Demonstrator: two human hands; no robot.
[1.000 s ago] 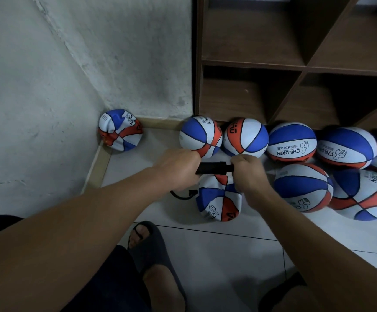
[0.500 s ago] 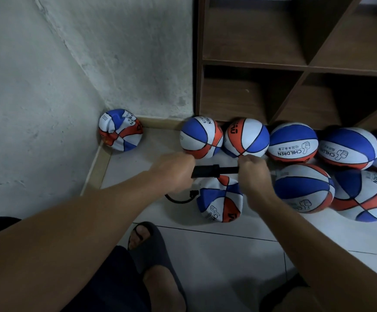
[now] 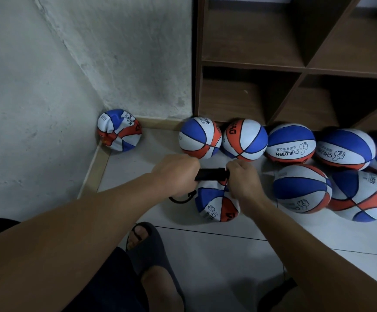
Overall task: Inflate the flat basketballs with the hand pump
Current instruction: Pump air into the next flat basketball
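Note:
A black hand pump (image 3: pixel 212 174) lies level between my two fists. My left hand (image 3: pixel 175 172) grips its left end, and my right hand (image 3: pixel 244 179) is closed on its right end. Only a short stretch of barrel shows between them. A thin black hose (image 3: pixel 180 199) loops from under my left hand to a crumpled blue, white and orange basketball (image 3: pixel 217 204) on the floor just below the pump. A second flat, dented ball (image 3: pixel 119 130) rests in the wall corner.
Several round blue, white and orange balls line the foot of a brown wooden cube shelf (image 3: pixel 295 66), among them one (image 3: pixel 199 137) just beyond my left hand and one (image 3: pixel 302 191) right of my right hand. My sandalled foot (image 3: pixel 151 251) is on the tiled floor below.
My hands spread apart on the pump half a second ago, showing more barrel. They have now come back together, the right hand sliding left.

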